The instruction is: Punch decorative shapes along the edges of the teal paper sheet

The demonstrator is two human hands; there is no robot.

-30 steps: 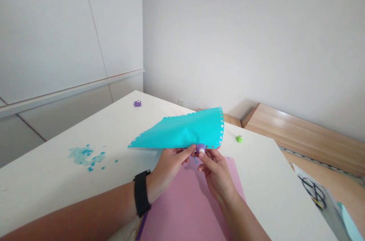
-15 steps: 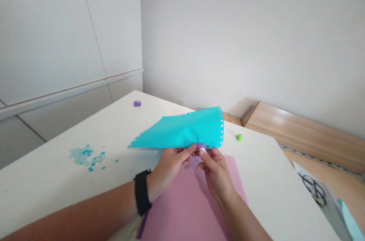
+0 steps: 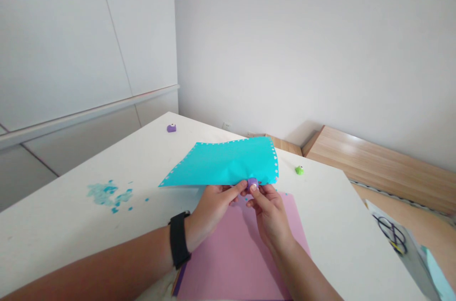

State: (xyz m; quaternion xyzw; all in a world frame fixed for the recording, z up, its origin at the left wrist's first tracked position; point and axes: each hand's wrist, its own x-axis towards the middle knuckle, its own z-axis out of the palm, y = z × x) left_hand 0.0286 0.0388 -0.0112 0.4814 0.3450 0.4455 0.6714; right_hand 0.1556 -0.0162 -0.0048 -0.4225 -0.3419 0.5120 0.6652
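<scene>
A turquoise sheet of paper (image 3: 224, 163), with small shapes punched along three edges, is held up above the table. My left hand (image 3: 217, 208) pinches its near edge between thumb and fingers. In my right hand (image 3: 269, 211) is a small purple craft punch (image 3: 252, 183) fitted over that same near edge, close to the right corner. My right thumb lies on the punch's white button. Under both hands lies a pink sheet (image 3: 235, 253), with a few turquoise bits near its far end.
Turquoise punched-out bits (image 3: 110, 194) lie scattered on the white table (image 3: 153, 163) at left. Another purple punch (image 3: 171, 127) stands near the far corner, and a green punch (image 3: 299, 170) at right. Beyond the right edge are a wooden cabinet (image 3: 374, 161) and scissors (image 3: 392, 234).
The paper's far edge has dipped and spread slightly to the left. Both hands keep almost the same place, with the punch still on the near edge.
</scene>
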